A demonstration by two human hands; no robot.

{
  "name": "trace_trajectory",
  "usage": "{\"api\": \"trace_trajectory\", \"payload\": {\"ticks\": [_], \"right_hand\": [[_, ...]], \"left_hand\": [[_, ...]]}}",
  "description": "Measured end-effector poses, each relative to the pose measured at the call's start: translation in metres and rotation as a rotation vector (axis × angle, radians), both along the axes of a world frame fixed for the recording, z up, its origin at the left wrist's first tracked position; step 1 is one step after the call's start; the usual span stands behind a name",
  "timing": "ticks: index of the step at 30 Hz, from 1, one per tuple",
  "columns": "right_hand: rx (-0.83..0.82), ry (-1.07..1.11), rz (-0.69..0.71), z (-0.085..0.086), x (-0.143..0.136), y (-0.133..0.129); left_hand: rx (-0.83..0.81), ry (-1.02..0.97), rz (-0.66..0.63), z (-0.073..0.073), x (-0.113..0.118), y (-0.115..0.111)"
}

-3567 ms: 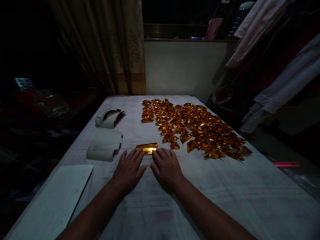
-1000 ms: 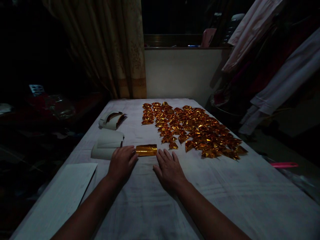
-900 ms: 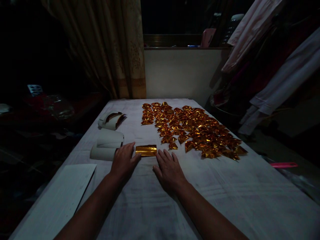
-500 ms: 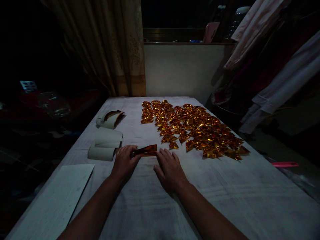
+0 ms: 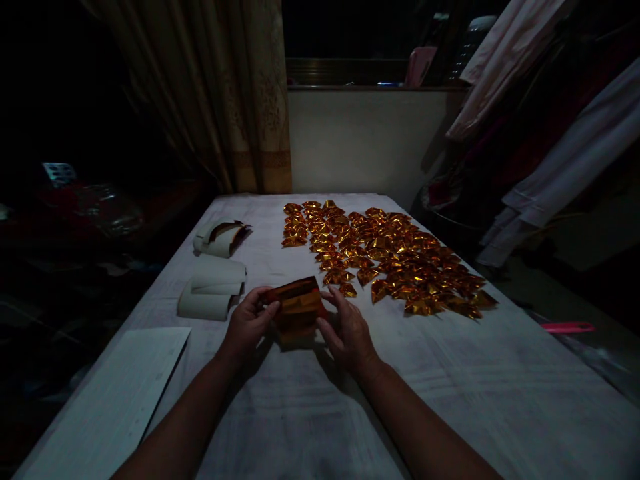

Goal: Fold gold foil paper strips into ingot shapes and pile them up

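Observation:
A sheet of gold foil paper [image 5: 297, 307] is raised just above the table, its broad face tilted toward me, with faint creases across it. My left hand [image 5: 250, 323] pinches its left edge, thumb on the near face. At the right edge, the thumb and fingers of my right hand [image 5: 347, 333] hold the paper by its side. Beyond the hands spreads a large group of folded gold foil pieces [image 5: 380, 250], shaped like pointed ingots. The nearest single folded piece [image 5: 347, 290] lies just past my right fingers.
Curled pale paper sheets [image 5: 205, 303] lie left of my hands, with another curled stack [image 5: 223, 240] farther back. A flat white board [image 5: 110, 393] rests at the near left. Clothes [image 5: 555, 180] hang on the right beside a pink handle [image 5: 567, 327]. A curtain [image 5: 250, 100] hangs behind the table.
The gold foil paper was a narrow folded strip low on the table; now it is lifted and its wide face shows. My right hand has turned from lying flat to holding its edge.

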State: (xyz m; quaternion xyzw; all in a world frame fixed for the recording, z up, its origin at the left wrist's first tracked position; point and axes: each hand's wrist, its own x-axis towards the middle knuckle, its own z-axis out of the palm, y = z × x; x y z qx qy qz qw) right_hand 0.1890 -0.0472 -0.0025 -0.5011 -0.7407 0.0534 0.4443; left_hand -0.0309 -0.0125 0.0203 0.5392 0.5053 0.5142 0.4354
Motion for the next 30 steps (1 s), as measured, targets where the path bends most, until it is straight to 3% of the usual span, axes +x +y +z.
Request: {"api": "trace_trajectory", "payload": {"ticks": [8,15,26,30], "right_hand": [[0.046,0.004,0.068,0.007,0.003,-0.002],[0.022,-0.037,0.068,0.009,0.009,-0.001],[0.098,-0.106,0.046,0.008,0.018,0.006],[0.086,-0.070,0.000,0.010,0.017,0.005]], "left_hand": [[-0.082,-0.152,-0.011,0.003,0.001,0.003],[-0.119,-0.161,-0.009,0.002,0.000,0.004],[-0.109,-0.067,-0.020,-0.001,0.000,0.003],[0.037,0.149,0.064,0.003,-0.004,-0.001]]}}
